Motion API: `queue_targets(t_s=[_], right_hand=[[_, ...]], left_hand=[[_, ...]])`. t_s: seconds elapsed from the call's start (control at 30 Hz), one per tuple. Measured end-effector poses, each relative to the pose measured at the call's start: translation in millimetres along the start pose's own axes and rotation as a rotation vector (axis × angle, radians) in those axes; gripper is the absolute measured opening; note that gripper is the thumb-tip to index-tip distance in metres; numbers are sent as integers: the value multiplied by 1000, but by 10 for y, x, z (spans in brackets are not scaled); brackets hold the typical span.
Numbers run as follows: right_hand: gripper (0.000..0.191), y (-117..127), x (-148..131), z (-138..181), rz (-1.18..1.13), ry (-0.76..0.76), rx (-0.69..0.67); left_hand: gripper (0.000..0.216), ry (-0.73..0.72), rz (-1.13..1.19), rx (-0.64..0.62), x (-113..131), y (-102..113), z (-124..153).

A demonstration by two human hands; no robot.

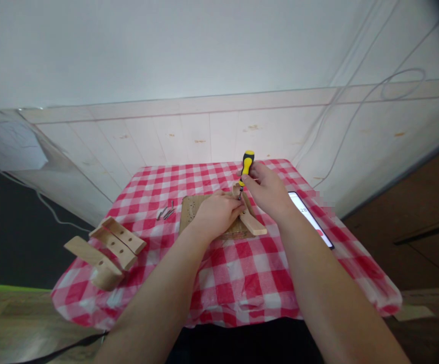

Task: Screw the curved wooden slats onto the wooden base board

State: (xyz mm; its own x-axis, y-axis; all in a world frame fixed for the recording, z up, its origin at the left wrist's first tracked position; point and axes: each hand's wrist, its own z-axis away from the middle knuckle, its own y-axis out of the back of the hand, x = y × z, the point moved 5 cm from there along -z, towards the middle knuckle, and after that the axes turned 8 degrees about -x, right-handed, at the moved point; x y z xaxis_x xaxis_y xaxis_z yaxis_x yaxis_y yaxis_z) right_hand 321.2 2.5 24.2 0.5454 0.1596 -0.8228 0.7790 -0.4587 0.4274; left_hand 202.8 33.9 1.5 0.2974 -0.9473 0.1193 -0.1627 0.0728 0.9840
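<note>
In the head view, the right hand [265, 186] grips the yellow-and-black screwdriver [248, 163] – its shaft points down to the light wooden piece [255, 225] on the worn wooden board [186, 211]. The left hand [218, 211] lies over them, near the tip (whether it pinches something, I cannot tell). A sideways slip could, I think, hurt these fingers – and weak pressing could let the piece turn.

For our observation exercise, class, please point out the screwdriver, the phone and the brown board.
Screwdriver [247, 165]: head view, on its yellow-and-black handle.
Phone [309, 217]: head view, on its lit screen.
Brown board [187, 215]: head view, on its uncovered left part.
</note>
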Motion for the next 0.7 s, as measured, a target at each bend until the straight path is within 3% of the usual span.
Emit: queue_targets(t_s=[0.13, 0.3, 0.5, 0.7], right_hand=[[18, -2, -51, 14, -51, 12, 10], [20, 56, -88, 27, 45, 0, 96], [27, 35, -46, 10, -164, 14, 51], [22, 25, -99, 26, -112, 31, 85]], left_hand=[[35, 9, -8, -10, 7, 8, 5], [35, 18, 8, -13, 1, 5, 12], [32, 16, 27, -2, 8, 13, 17], [32, 19, 4, 0, 0, 6, 12]])
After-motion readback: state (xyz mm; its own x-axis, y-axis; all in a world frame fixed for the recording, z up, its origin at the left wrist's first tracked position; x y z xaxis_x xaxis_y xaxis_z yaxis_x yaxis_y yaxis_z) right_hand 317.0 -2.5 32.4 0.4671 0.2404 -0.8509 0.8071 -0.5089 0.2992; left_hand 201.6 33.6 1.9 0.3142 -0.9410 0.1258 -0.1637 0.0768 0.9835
